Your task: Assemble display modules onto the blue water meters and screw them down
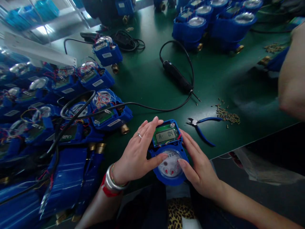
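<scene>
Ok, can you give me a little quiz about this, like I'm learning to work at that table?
1. True or false: the left hand and the right hand are both touching the blue meter with the little screen.
2. Pick one: what colour are the handles of the pliers?
A) red
B) blue
C) yellow
3. Fill in the missing word: on one finger, the left hand wears a silver ____.

Key: 1 true; 2 B; 3 ring.
</scene>
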Motion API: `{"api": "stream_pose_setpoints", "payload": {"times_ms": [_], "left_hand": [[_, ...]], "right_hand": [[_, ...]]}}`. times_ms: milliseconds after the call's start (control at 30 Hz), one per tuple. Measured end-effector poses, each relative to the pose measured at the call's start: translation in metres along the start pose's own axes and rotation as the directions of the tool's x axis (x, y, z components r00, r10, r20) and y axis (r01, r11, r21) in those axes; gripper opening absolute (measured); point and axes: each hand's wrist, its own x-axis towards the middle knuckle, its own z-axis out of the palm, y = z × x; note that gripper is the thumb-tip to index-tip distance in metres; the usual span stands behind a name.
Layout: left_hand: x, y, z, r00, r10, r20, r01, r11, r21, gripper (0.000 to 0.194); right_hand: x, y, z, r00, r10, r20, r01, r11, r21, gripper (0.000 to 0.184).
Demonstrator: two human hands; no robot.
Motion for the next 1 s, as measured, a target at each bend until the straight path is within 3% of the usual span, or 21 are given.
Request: {"api": "stream_pose_setpoints", "payload": {"times_ms": [367, 500, 600, 700, 767, 867, 1000], "left_hand": [[0.000, -0.001, 0.001, 1.000, 0.018, -0.005, -0.017, 1.000, 0.008, 0.089], [-0.001, -0.003, 0.001, 0.999, 0.051, -0.005, -0.051, 0.998, 0.045, 0.079], [-0.001, -0.003, 0.002, 0.998, 0.054, -0.007, -0.054, 0.997, 0.053, 0.076], [-0.002, -0.001, 0.002, 0.999, 0.040, -0.002, -0.040, 0.998, 0.057, 0.072], [-0.002, 0.000, 0.002, 0.999, 0.033, -0.007, -0.033, 0.998, 0.055, 0.070], [-0.004, 0.001, 0.001, 0.999, 0.031, -0.030, -0.030, 0.998, 0.049, 0.069], [-0.005, 0.002, 0.000, 0.999, 0.027, -0.042, -0.025, 0.999, 0.042, 0.068]], "right_hand": [[0.004, 0.008, -0.005, 0.998, -0.055, 0.020, 0.054, 0.998, 0.011, 0.069], [0.020, 0.018, -0.029, 0.990, 0.017, -0.140, -0.017, 1.000, 0.001, 0.045], [0.060, 0.034, -0.054, 0.951, 0.056, -0.305, -0.116, 0.976, -0.182, 0.033], [0.124, 0.057, -0.072, 0.953, 0.011, -0.302, -0.102, 0.953, -0.286, 0.029], [0.171, 0.073, -0.079, 0.962, 0.040, -0.272, -0.115, 0.957, -0.266, 0.026], [0.226, 0.090, -0.085, 0.943, 0.085, -0.321, -0.166, 0.958, -0.235, 0.019], [0.258, 0.104, -0.080, 0.940, 0.191, -0.281, -0.242, 0.958, -0.157, 0.024]]}}
